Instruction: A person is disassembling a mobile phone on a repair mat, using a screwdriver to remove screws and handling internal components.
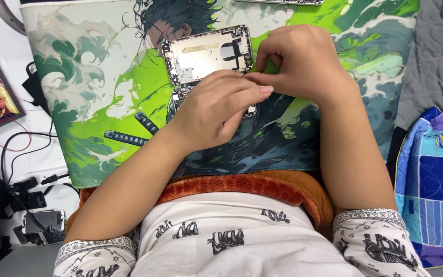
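on printed mat [98, 97] | both hands pinch at bare metal phone housing [206, 54]

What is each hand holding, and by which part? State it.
Both hands meet at the phone housing: the right hand has its fingers at the lower right edge. The left hand covers a second phone part; its hold cannot be told.

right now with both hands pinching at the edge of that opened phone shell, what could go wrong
1. The left hand and right hand pinch something too small to make out at the edge of the phone shell; if dropped, it could vanish against the busy printed desk mat.
2. The left hand rests over a second phone part; leaning on it might bend it.
3. The shell lies loose and could slide under the fingers.
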